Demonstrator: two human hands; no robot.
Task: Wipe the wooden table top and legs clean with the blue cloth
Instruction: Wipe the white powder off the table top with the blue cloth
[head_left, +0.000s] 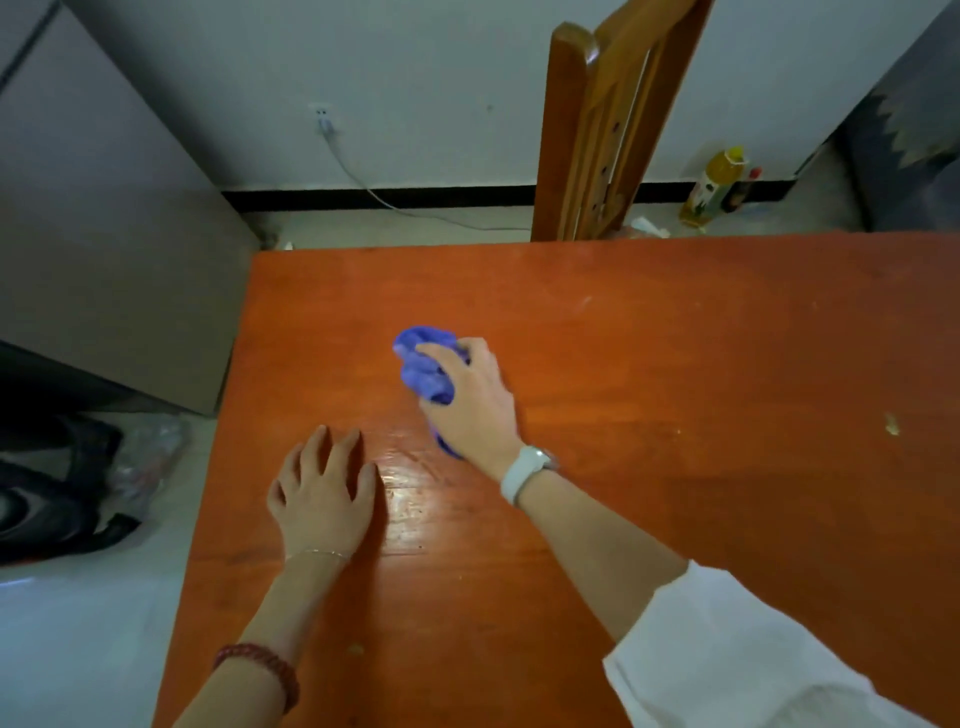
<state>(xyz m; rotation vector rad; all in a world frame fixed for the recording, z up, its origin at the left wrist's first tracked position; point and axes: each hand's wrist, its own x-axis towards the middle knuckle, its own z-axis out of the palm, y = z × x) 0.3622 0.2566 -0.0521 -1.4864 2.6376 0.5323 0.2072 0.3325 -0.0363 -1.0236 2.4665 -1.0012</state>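
Blue cloth (426, 374): bunched, mid table top (675, 364) | right hand (470, 400): fingers curled round cloth, pressing it down | left hand (324, 493): fingers spread, resting on near-left wood.

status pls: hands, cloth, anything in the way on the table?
Right hand grips blue cloth on table top. Left hand flat on the wood, holding nothing. Crumb to the right; nothing blocking.
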